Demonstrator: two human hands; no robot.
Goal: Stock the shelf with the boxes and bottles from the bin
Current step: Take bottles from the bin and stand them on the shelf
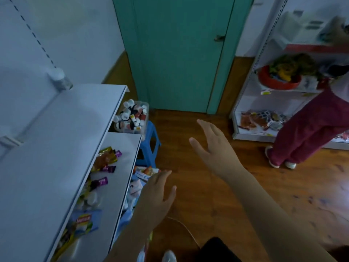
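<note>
Bin (132,118) bottles blurred, perhaps labelled.

Bin (142,107) on stool (151,137), right of shelf (62,140).

Single head-worn wide-angle view, looked forward and steeply down from standing height. White shelf (62,140) ran close along left edge; wooden floor (207,195) filled centre; teal door (179,53) faced camera further off. Second shelving unit (264,103) sat at right, farther away. Edges bowed by lens.
</note>
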